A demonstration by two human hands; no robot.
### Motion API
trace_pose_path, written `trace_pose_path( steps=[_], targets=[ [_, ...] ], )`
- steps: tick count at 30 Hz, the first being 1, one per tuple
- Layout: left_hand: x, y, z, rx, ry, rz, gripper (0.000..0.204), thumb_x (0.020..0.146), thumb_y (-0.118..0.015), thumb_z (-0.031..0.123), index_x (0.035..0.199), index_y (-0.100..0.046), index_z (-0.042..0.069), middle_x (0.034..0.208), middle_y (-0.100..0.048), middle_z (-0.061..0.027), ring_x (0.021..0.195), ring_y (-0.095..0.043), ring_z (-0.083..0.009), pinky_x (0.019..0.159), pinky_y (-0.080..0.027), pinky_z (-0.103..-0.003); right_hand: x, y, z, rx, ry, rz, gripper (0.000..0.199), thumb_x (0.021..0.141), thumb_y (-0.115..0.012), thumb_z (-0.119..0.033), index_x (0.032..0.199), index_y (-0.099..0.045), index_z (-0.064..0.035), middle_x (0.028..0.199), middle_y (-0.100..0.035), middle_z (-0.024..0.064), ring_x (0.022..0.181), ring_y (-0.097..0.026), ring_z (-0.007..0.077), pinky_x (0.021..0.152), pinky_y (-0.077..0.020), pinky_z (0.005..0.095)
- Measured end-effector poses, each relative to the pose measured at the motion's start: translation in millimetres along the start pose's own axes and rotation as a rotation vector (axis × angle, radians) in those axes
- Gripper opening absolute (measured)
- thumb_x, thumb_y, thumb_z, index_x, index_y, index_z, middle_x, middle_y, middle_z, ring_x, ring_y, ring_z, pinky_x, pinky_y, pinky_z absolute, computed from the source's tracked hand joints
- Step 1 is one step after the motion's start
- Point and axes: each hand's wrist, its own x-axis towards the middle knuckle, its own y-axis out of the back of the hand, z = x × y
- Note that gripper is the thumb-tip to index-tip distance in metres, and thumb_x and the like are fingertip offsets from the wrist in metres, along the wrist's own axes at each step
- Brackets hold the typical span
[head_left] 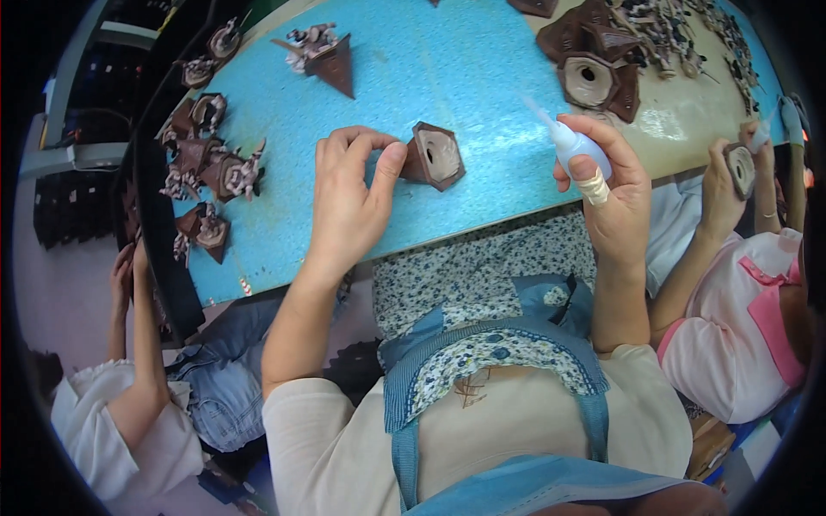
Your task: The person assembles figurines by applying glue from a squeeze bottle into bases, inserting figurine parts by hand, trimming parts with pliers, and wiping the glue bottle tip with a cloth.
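The right hand grips one pale squeeze bottle; the left hand curls at one hollow brown piece — whether pinching, I can't tell — lying on the blue tabletop. One figurine lies beyond. Co-workers flank: one at left, one pink-collared at right.
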Motion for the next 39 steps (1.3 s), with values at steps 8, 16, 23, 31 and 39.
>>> trace_pose_path(
  steps=[8,16,23,31,39],
  targets=[
    [-9,-15,17,-0.107,-0.08,-0.042,0.065,0.067,-0.078,0.026,0.114,-0.045,-0.005,0.104,-0.055,-0.0186,0.098,-0.054,-0.0293,0.086,-0.043,-0.037,-2,-14,-18,-0.092,0.049,-0.079,0.031,0.082,-0.067,-0.008,0.109,-0.057,0.0013,0.103,-0.057,0.0053,0.085,-0.057,0.0095,0.074,-0.0452,0.0216],
    [-56,-23,26,-1.082,0.165,-0.064,0.075,0.067,-0.08,0.011,0.121,-0.03,0.001,0.109,-0.051,-0.0106,0.1,-0.053,-0.0165,0.088,-0.044,-0.031,-8,-35,-45,-0.424,0.35,-0.312,0.033,0.073,-0.072,-0.005,0.102,-0.058,0.0038,0.091,-0.063,0.014,0.078,-0.061,0.0208,0.068,-0.0485,0.0292],
    [-65,-19,23,-1.178,0.132,-0.169,0.073,0.063,-0.083,0.011,0.119,-0.036,0.003,0.105,-0.055,-0.0062,0.099,-0.054,-0.0128,0.086,-0.044,-0.028,-11,-51,-56,-0.547,0.528,-0.418,0.034,0.065,-0.069,0.001,0.098,-0.06,0.0045,0.086,-0.064,0.0175,0.068,-0.061,0.0271,0.059,-0.0482,0.0328],
    [-67,-18,22,-1.17,0.11,-0.19,0.069,0.064,-0.081,0.009,0.117,-0.037,0.003,0.104,-0.056,-0.0058,0.098,-0.054,-0.0121,0.084,-0.044,-0.027,-20,-57,-56,-0.591,0.46,-0.4,0.037,0.074,-0.074,-0.025,0.095,-0.059,0.002,0.083,-0.063,0.0163,0.074,-0.061,0.0267,0.061,-0.0461,0.0322],
    [-67,-17,25,-1.219,0.134,-0.2,0.066,0.064,-0.081,0.009,0.115,-0.039,0.003,0.104,-0.056,-0.0063,0.098,-0.054,-0.0122,0.084,-0.044,-0.027,-20,-58,-60,-0.61,0.451,-0.4,0.036,0.073,-0.074,-0.025,0.094,-0.06,0.0009,0.081,-0.062,0.016,0.072,-0.061,0.0259,0.06,-0.0453,0.0312]
  ],
)
